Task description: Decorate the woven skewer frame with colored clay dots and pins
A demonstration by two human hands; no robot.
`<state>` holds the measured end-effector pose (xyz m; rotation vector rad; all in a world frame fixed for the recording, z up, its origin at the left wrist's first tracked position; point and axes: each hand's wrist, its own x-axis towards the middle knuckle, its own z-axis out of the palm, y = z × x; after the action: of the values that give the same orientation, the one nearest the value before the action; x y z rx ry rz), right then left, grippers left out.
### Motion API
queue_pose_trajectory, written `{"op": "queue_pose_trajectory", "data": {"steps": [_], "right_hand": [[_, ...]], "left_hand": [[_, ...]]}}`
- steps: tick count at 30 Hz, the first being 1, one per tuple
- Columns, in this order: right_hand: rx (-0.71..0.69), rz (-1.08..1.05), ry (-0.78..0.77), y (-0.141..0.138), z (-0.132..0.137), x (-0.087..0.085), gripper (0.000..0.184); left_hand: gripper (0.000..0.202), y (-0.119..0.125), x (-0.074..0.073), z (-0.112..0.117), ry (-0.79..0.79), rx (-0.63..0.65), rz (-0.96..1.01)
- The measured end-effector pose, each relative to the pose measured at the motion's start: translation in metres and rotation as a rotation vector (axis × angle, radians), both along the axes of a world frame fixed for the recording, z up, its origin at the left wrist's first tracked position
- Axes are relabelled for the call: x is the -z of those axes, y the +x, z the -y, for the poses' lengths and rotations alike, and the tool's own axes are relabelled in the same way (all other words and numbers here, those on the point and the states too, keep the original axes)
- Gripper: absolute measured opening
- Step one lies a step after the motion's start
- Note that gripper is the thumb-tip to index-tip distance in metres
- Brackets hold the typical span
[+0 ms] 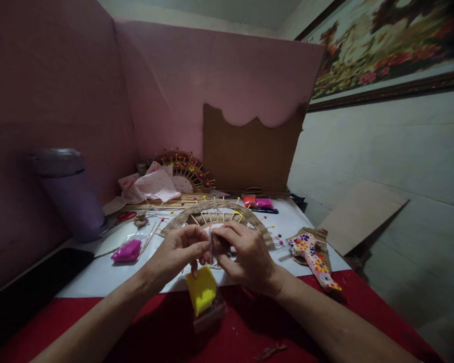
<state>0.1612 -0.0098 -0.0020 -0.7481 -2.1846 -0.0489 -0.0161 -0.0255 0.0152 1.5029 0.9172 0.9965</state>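
Note:
My left hand (187, 247) and my right hand (246, 250) meet in front of me, fingers bent and pinched together. Whatever lies between the fingertips is mostly hidden and too small to name. Just behind them rests a twine-wrapped half-round arch (181, 210), with small sticks tipped in pink and yellow balls along its outer edge. Below my fingers, a yellow block of soft clay (202, 291) sits partly in a clear plastic bag (211, 315). My left fingertips hang close above the yellow clay; contact cannot be made out.
Left are a bagged magenta clay block (126, 250), red-handled scissors (126, 216), a purple tumbler (70, 201) and a dark flat object (41, 269). A decorated arch (189, 169) and cardboard (249, 151) stand behind. Right lies a flower-patterned piece (313, 254).

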Motion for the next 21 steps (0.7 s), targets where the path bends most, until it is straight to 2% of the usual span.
{"op": "queue_pose_trajectory", "data": {"steps": [21], "right_hand": [[0.021,-0.017,-0.007,-0.0005,0.0028,-0.0008,0.024]], "left_hand": [[0.024,0.0021,-0.0025,0.0025,0.006,-0.050,-0.020]]}}
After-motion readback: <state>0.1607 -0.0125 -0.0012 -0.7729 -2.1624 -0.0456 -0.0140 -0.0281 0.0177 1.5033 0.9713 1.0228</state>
